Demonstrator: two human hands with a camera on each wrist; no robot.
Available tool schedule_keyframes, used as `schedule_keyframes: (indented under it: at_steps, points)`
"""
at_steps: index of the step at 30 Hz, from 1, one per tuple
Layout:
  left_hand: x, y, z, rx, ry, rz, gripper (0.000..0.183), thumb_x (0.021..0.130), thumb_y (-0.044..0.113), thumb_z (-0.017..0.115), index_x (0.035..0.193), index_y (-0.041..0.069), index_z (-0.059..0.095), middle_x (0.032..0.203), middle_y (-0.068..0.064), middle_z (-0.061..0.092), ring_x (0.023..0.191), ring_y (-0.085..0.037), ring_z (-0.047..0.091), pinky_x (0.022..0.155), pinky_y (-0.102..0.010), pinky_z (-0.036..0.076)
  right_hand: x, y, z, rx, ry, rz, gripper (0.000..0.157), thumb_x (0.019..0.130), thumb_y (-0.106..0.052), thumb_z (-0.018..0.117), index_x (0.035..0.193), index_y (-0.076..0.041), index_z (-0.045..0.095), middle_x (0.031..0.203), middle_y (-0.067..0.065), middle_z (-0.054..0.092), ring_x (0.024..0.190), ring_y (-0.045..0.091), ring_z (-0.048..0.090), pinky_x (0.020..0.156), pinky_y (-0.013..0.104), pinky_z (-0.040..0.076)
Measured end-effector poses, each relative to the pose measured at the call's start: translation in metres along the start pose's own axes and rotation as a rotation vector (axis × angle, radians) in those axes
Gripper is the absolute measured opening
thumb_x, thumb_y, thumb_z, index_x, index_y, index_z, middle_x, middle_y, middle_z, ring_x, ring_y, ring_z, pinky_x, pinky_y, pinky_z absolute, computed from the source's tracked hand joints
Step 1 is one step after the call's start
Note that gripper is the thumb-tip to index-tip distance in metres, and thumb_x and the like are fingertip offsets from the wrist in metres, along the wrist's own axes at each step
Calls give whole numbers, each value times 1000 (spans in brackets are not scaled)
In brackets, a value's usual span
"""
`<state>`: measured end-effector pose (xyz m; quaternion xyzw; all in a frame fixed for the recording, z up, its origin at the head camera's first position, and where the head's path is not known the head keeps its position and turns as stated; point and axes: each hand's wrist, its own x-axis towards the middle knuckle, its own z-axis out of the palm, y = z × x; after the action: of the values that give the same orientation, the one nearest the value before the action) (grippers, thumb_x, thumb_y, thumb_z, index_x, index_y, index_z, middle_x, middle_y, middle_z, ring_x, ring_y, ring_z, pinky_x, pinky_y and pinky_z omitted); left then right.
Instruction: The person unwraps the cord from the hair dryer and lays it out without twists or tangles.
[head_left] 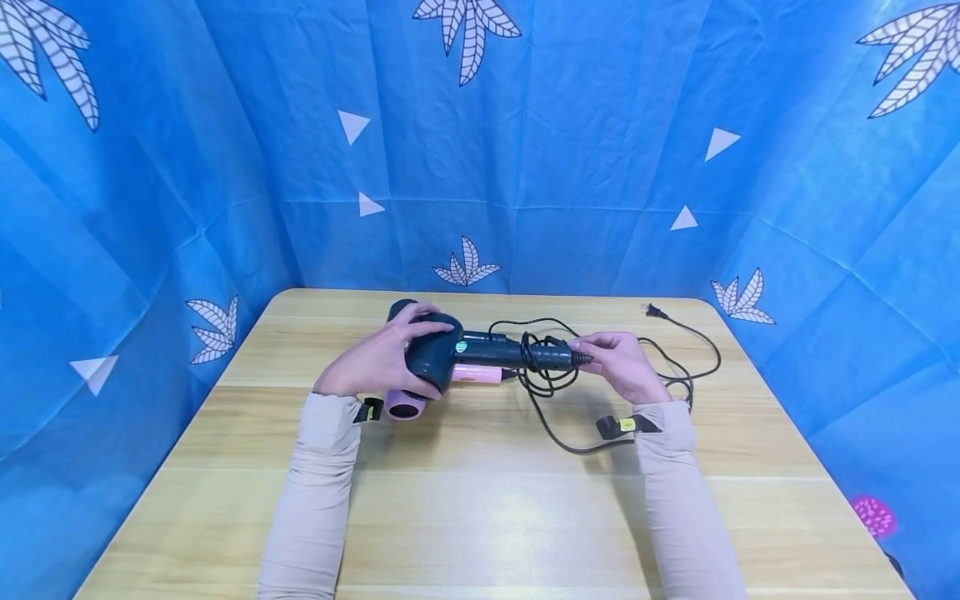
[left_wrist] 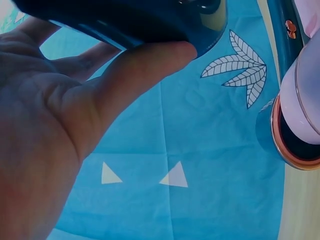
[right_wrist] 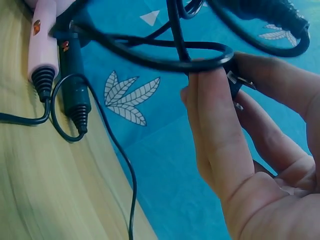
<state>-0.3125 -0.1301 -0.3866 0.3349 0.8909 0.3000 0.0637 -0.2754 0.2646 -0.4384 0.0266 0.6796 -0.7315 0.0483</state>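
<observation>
My left hand (head_left: pixel 375 357) grips the head of a dark green hair dryer (head_left: pixel 432 360), thumb and fingers spread around it. The dryer is held above the table with its handle pointing right. A black cord (head_left: pixel 534 358) is wound in loops around that handle. Near the handle's end, my right hand (head_left: pixel 621 365) pinches the cord's black plug (right_wrist: pixel 234 86) between thumb and fingers; metal prongs show in the right wrist view. Below the held dryer lie a pink hair dryer (head_left: pixel 477 373) and a second dark green hair dryer (right_wrist: pixel 75 90), both partly hidden.
On the wooden table (head_left: pixel 487 517), a loose black cord (head_left: pixel 678 367) runs along the right side, ending in a plug (head_left: pixel 656 311) near the back edge. A blue patterned curtain (head_left: pixel 525 167) surrounds the table at the back and sides.
</observation>
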Motion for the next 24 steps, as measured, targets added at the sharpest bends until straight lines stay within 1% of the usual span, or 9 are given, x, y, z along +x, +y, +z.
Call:
schedule_keyframes:
  at_steps: [2,4,5,7,9,12,17,21,24]
  points:
    - [0,1,1,9,-9,2,91,65,41,98,146,35,56,162,3,29,139,-39,45,102,-59,53,-1,-1,0,-17,10,-6,13,94,-4,72,106,-6,75,100,-4,76,94,9,72,88,25,61]
    - [1,2,3,17,-15,9,91,65,41,98,146,33,57,161,2,30,140,-39,45,103,-59,53,-1,-1,1,-21,20,-20,18,93,-5,74,110,-2,75,98,-6,77,92,7,72,86,22,60]
    - [2,3,4,22,-16,14,91,65,41,98,146,33,58,160,1,31,140,-38,45,103,-59,53,-1,-2,2,-15,29,-28,17,93,-4,74,110,-3,75,97,-6,78,90,6,72,85,21,60]
    - [3,4,5,31,-22,28,90,65,40,98,146,31,58,160,-2,32,141,-38,44,105,-59,52,-1,-2,3,-19,36,-50,14,94,-4,73,107,-7,76,94,-8,79,88,5,73,83,20,60]
    - [4,6,7,36,-28,38,90,65,39,98,145,29,59,159,-4,33,141,-37,43,107,-59,50,-1,-2,5,12,37,-73,13,95,-3,71,101,-12,78,91,-6,80,86,5,75,84,20,61]
    - [6,8,9,43,-38,51,90,65,39,98,145,27,60,159,-6,34,141,-37,43,108,-59,49,-2,-3,10,85,38,-113,18,95,0,70,94,-16,78,92,-3,80,88,9,78,87,24,61]
    - [7,9,12,63,-42,35,90,64,42,98,145,28,60,160,-4,34,141,-35,43,109,-56,49,-4,-8,16,231,31,-183,19,94,6,68,97,-10,79,97,5,80,90,17,79,91,29,60]
    - [7,8,13,87,-46,16,90,64,43,98,145,28,60,160,-4,33,142,-35,43,109,-56,50,-6,-12,19,296,24,-215,17,94,5,69,98,-7,79,98,8,80,88,19,79,90,31,60]
    - [7,7,14,108,-49,10,90,65,43,98,145,26,60,160,-6,32,142,-37,42,108,-58,50,-8,-17,22,311,10,-218,17,94,4,69,97,-9,80,99,7,80,89,19,79,91,30,60]
